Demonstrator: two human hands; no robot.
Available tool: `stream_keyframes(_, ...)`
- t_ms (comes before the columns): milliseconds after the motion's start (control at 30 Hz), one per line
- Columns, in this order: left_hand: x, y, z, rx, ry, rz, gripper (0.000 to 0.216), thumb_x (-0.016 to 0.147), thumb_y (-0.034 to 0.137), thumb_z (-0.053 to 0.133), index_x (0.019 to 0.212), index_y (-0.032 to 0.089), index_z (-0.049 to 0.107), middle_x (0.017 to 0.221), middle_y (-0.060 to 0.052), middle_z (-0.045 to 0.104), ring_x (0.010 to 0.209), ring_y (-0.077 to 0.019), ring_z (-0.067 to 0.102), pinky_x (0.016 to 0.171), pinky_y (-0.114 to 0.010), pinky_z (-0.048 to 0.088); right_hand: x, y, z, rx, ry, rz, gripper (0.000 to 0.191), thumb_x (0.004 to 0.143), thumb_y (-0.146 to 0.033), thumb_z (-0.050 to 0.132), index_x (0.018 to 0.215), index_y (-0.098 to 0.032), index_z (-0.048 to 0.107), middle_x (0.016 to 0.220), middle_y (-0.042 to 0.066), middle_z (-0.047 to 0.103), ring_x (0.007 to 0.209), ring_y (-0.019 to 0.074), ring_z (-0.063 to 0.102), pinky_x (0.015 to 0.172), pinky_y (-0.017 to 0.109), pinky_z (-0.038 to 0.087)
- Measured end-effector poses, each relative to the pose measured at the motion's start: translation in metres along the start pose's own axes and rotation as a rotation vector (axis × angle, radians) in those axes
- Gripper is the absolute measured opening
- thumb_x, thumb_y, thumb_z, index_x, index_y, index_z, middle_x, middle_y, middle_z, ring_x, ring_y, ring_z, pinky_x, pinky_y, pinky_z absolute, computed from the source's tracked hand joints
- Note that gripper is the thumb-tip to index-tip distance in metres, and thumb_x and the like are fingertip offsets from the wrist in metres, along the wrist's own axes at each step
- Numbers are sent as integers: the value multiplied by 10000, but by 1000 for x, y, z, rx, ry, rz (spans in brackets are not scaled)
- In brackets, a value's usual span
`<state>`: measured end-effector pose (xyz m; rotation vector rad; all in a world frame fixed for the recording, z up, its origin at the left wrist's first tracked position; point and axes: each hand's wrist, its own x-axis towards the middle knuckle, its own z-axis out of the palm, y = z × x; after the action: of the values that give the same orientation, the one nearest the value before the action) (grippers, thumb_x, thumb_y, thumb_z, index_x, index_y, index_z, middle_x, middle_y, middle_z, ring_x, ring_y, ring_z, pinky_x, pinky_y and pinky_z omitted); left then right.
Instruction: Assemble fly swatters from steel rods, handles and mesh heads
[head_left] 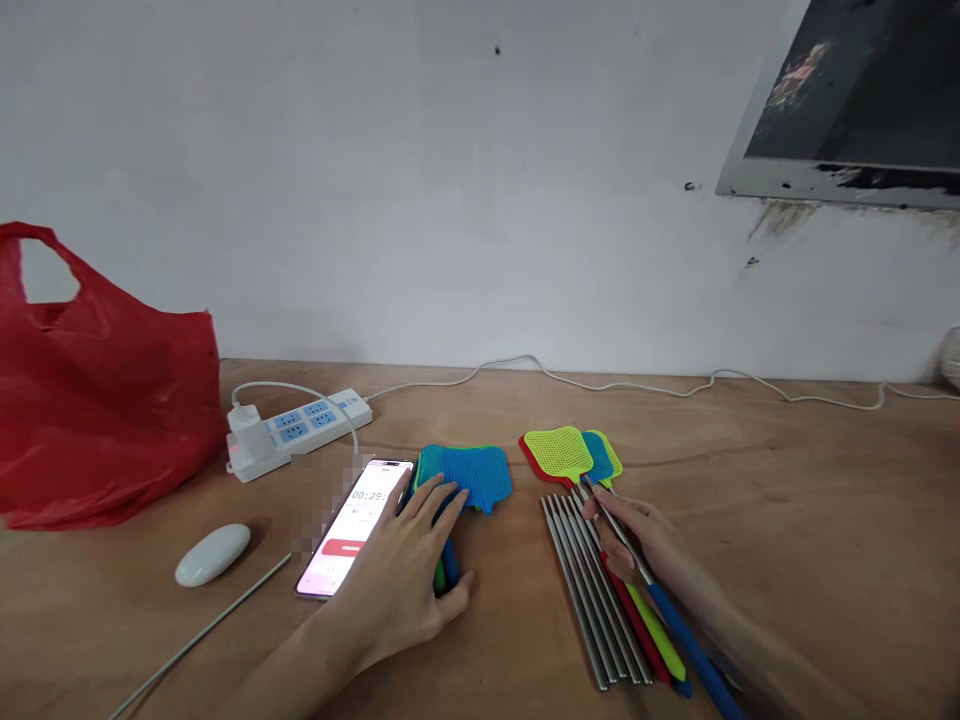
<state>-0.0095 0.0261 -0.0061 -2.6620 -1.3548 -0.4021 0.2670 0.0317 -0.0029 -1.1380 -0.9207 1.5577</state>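
Note:
My left hand (401, 580) lies flat, fingers spread, on a small stack of blue and green fly swatter heads (469, 473) and their handles. My right hand (637, 545) has its fingers curled around the thin metal rod of a blue-handled fly swatter (679, 620). That swatter rests over a group of yellow, red and blue fly swatters (566, 455). A row of several loose metal rods (589, 585) lies just left of my right hand.
A phone (352, 530) showing a timer lies beside my left hand. A white power strip (296, 430), a white mouse (212, 553) and a red plastic bag (97, 410) sit to the left. A white cable (637, 385) runs along the wall.

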Motion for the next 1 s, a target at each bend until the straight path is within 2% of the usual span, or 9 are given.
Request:
stream_keyframes(167, -3, -4, 3, -21, 35, 29, 696, 930, 555, 560, 1447, 97, 475, 1439, -200, 556, 1378, -402, 452, 1149, -670, 281, -13, -8, 8, 92, 116, -44, 479, 625, -589, 871, 734, -169, 668, 481, -53, 555, 364, 26, 354, 340, 126, 252)
stream_keyframes(267, -3, -3, -1, -63, 61, 35, 599, 985, 455, 516, 1468, 111, 434, 1456, -188, 534, 1386, -380, 442, 1151, -655, 288, -11, -10, 6, 144, 115, -95, 444, 618, -552, 894, 735, -167, 706, 637, 7, 684, 463, 64, 504, 416, 145, 404)
stream_keyframes(400, -2, 4, -11, -259, 114, 81, 404, 1019, 301, 465, 1410, 198, 462, 1402, -122, 553, 1322, -306, 493, 1116, -549, 376, -9, -10, 4, 142, 49, -132, 469, 605, -569, 900, 798, -160, 778, 846, 70, 764, 686, 141, 664, 610, 201, 543)
stream_keyframes(567, -1, 14, -14, -420, 109, 126, 202, 990, 326, 576, 1167, 228, 566, 1118, -64, 640, 1048, -270, 570, 943, -459, 453, -13, -8, 7, 132, -69, -141, 497, 659, -642, 837, 852, -187, 793, 925, 91, 780, 780, 192, 710, 696, 263, 557)
stream_keyframes(700, -1, 15, -10, -432, 117, 109, 62, 1004, 237, 529, 956, 206, 553, 898, -29, 621, 848, -227, 546, 791, -393, 431, -15, -3, 8, 133, -137, -156, 409, 746, -585, 809, 876, -198, 779, 989, 102, 776, 856, 229, 723, 711, 302, 552)
stream_keyframes(833, -1, 16, -11, -460, 95, 91, 89, 1006, 213, 496, 924, 206, 528, 883, -27, 609, 822, -219, 530, 745, -366, 401, -13, 1, 8, 142, -145, -172, 386, 764, -569, 802, 855, -197, 749, 963, 100, 777, 851, 240, 729, 704, 322, 550)
stream_keyframes(1000, -2, 17, -15, -504, 42, 87, 140, 1022, 238, 462, 906, 213, 535, 862, -24, 608, 824, -220, 531, 792, -383, 395, -13, 2, 11, 148, -124, -198, 349, 758, -522, 824, 808, -194, 717, 909, 87, 777, 785, 222, 726, 673, 309, 540)
